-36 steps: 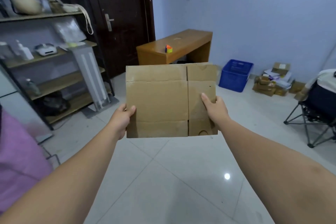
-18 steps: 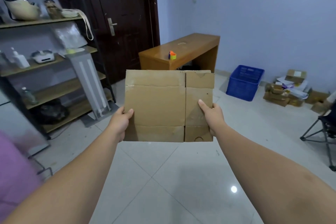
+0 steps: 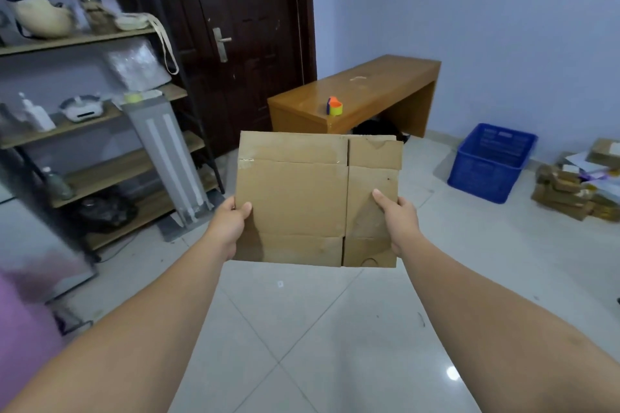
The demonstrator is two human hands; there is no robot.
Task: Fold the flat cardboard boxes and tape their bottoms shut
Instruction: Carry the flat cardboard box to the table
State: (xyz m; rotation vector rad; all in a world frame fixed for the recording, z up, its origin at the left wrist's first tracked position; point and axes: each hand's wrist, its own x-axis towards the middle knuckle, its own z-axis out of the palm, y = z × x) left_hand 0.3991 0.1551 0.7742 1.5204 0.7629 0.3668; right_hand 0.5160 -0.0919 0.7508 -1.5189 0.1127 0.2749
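Left hand (image 3: 227, 224) and right hand (image 3: 399, 219) pinch the flat box (image 3: 302, 198) by its 2 side edges, upright over bare floor (image 3: 302, 329).

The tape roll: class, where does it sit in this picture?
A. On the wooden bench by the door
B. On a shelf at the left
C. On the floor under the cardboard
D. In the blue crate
A: the tape roll stands on top of the wooden bench, beyond the flat cardboard held by the left hand and right hand.
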